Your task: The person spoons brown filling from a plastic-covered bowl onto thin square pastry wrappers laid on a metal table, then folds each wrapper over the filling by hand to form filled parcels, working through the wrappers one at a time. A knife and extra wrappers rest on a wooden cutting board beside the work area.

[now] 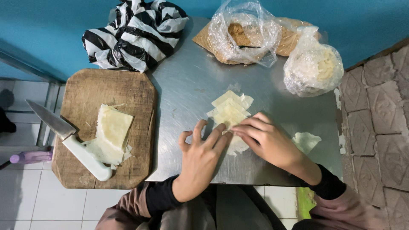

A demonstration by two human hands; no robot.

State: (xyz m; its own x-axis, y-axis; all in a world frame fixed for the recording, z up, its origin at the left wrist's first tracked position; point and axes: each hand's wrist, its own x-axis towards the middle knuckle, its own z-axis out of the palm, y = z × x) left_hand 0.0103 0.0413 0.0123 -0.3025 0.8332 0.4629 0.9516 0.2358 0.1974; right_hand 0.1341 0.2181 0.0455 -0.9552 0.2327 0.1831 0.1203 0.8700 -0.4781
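From the head camera, looking down, both hands meet over a small pile of pale pastry sheets (pixel 230 111) lying in the middle of a metal table (pixel 187 85). The left hand (pixel 199 159) lies flat with its fingers spread and stretched out, fingertips pressing on the near edge of the pile; it grips nothing. The right hand (pixel 266 138) reaches in from the right, fingers loosely curled and resting on the same near edge, touching the left fingertips; whether it pinches a sheet between thumb and fingers cannot be told. Both wrists wear dark cuffs.

Just to the right of the right hand a single torn scrap of sheet (pixel 307 140) lies on the table. At the far edge sit a clear plastic bag of brown filling (pixel 240 34) and, right of it, a clear bag of white shreds (pixel 313 68). At the far left corner rests a black-and-white striped plastic bag (pixel 134 32).

Left of the table a worn wooden cutting board (pixel 85 98) carries a stack of larger pale sheets (pixel 111 134). A knife with a white handle (pixel 70 140) lies slantwise across the board's left side, its blade pointing far-left past the board's edge and its handle touching the stack.
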